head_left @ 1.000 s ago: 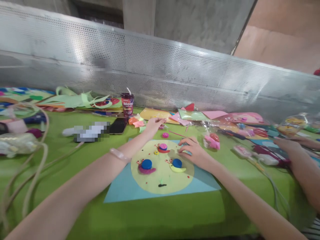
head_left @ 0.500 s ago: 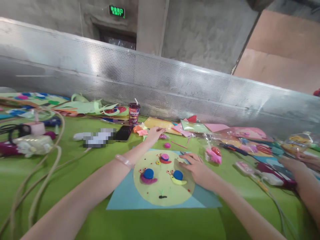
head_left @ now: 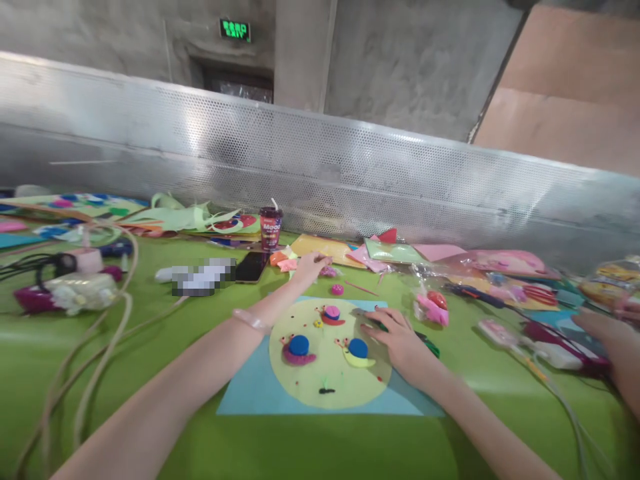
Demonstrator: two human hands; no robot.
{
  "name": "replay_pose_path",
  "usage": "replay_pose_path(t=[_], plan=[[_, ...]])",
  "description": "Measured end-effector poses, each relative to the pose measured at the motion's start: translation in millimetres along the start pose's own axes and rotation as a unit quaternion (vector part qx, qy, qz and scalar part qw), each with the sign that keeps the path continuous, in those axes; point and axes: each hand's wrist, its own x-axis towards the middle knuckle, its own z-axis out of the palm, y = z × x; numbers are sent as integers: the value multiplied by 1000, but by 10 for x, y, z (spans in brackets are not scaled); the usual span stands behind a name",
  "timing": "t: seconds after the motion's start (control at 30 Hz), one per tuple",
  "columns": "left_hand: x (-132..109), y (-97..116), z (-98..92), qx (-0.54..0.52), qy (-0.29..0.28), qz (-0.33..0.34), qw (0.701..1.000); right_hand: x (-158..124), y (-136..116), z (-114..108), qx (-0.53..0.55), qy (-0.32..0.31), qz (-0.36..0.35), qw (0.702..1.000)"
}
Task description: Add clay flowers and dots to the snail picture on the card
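My left hand (head_left: 313, 265) reaches past the picture with fingers drawn together just over a small purple lump (head_left: 329, 271), seemingly clay; what is between the fingertips is too small to make out. My right hand (head_left: 397, 337) rests on the right side of the picture, fingers stretched and slightly spread. A dark green object (head_left: 431, 345) shows partly from beneath it; its kind is hidden. The picture is a pale yellow disc (head_left: 325, 367) on blue paper (head_left: 245, 393). It bears three clay snails: a blue-shelled purple one (head_left: 299, 348), a blue-shelled yellow one (head_left: 358, 350) and a pink-shelled red one (head_left: 332, 315).
A pink clay ball (head_left: 337, 289) and a thin pink stick (head_left: 361, 288) lie beyond the paper. A phone (head_left: 253, 267) and a drink cup (head_left: 271, 230) stand left of centre. Cables (head_left: 105, 347) run along the left. Another person's hand (head_left: 600, 333) is at far right.
The view has shifted slightly. The dark green object now shows beside and under my right hand, where it was mostly out of sight. My left hand stays by the purple lump.
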Motion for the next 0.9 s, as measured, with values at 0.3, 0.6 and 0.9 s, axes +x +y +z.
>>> replay_pose_path(t=[0.3,0.6,0.9], plan=[[-59,55,-89,-4,5,6,1000,-61,-31,29,-42,52,100,993],[-63,70,-153,9,-10,19,1000,-52,45,105,-61,47,252,965],[-90,150,-185,44,-32,43,998,-124,135,102,-52,80,327,940]])
